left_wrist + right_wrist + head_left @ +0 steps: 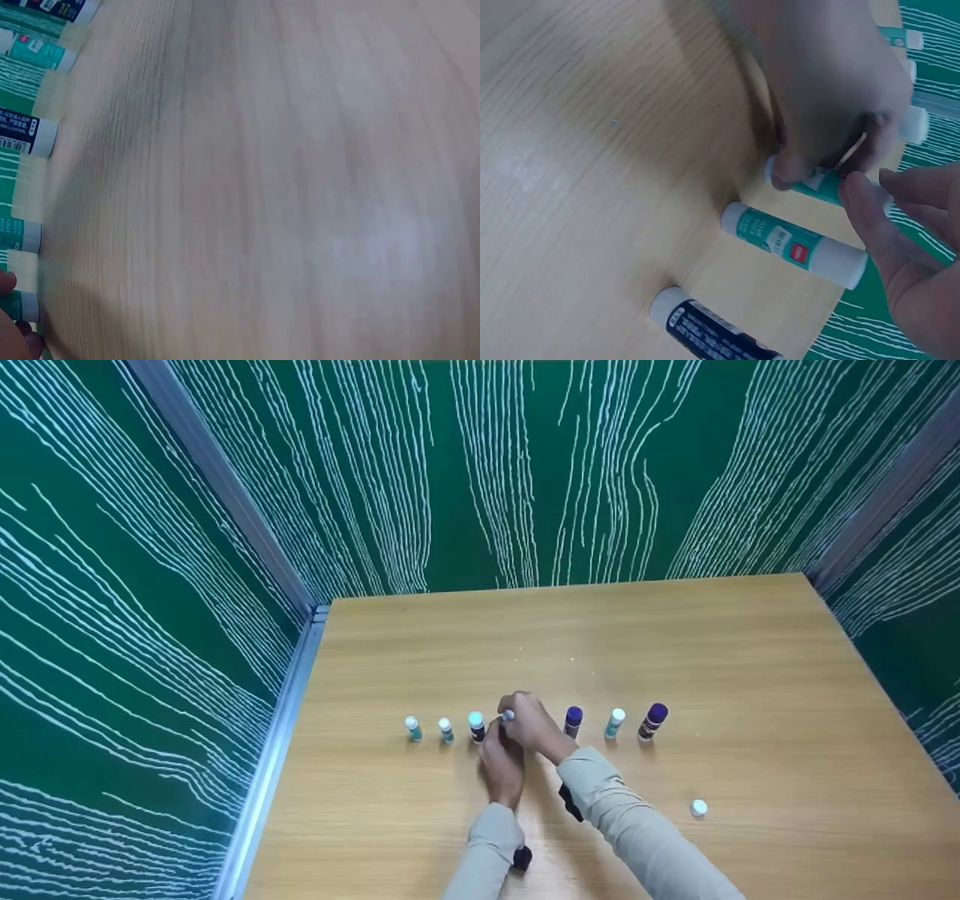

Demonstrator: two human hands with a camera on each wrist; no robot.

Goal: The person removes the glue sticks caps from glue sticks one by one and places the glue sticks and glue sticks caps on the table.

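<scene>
A teal glue stick (821,184) stands between my two hands. My left hand (502,765) grips its lower body, thumb and fingers around it, as the right wrist view shows. The fingers of my right hand (532,726) pinch its white top (508,715). In the left wrist view, part of a hand (13,341) appears at the lower left edge. Beside the held stick stands another teal glue stick (780,240), hidden behind my right hand in the head view. A dark-bodied glue stick (477,727) is just left of my hands.
Two small teal glue sticks, one (413,727) at the row's left end, stand farther left. Rightward are a purple-capped stick (573,720), a teal one (615,723) and another purple-capped one (653,721). A loose white cap (698,808) lies nearer on the wooden table (787,697).
</scene>
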